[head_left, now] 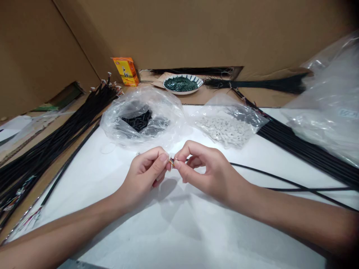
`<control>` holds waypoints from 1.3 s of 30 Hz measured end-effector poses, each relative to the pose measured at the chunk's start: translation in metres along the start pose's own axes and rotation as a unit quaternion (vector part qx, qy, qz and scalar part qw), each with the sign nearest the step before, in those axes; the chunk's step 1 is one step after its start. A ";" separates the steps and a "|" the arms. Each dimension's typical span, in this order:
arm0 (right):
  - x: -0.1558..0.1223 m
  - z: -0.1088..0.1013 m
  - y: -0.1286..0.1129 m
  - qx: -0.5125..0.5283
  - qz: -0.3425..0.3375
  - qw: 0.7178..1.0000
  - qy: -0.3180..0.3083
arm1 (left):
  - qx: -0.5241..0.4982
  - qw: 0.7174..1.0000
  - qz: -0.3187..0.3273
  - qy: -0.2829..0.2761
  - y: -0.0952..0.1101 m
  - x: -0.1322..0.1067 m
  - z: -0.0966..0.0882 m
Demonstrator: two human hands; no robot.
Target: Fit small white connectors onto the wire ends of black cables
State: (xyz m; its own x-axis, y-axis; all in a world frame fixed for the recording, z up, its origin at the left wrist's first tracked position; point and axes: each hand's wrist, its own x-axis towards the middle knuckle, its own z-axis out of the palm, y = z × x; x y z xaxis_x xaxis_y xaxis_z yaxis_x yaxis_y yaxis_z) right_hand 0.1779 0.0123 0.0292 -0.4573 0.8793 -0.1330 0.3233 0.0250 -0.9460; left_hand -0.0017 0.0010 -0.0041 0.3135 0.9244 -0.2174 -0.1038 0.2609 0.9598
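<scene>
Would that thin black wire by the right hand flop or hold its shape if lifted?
Probably floppy: the thin black wire curves loosely across the white sheet. Likely light: the right hand seems to pinch its end.

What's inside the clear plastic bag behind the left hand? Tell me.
Short black pieces lie heaped inside the clear plastic bag. Crumpled film and glare cover part of the heap, so the pieces underneath and their number cannot be seen.

Tan cardboard panels (213,33) wall off the top and upper left of the frame, meeting at a corner above a white-covered work surface (179,239), evenly and softly lit.
</scene>
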 end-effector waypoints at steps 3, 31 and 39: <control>0.000 0.000 -0.001 -0.017 0.003 1.000 -0.001 | -0.011 1.000 -0.012 -0.006 0.001 0.001 0.000; -0.006 0.008 0.002 -0.106 -0.059 0.992 0.044 | 0.185 0.974 0.124 0.037 0.006 -0.007 0.007; -0.009 0.011 0.002 -0.101 -0.072 0.991 0.052 | 0.188 0.971 0.142 0.037 0.002 -0.009 0.008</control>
State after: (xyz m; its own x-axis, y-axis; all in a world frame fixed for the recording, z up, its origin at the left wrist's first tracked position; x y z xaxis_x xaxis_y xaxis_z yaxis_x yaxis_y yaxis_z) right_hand 0.1733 -0.0005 0.0249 -0.4264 0.9036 0.0408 0.4253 0.2400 -0.8727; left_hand 0.0031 -0.0095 0.0010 0.2528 0.9652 0.0676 0.1792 -0.1154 0.9770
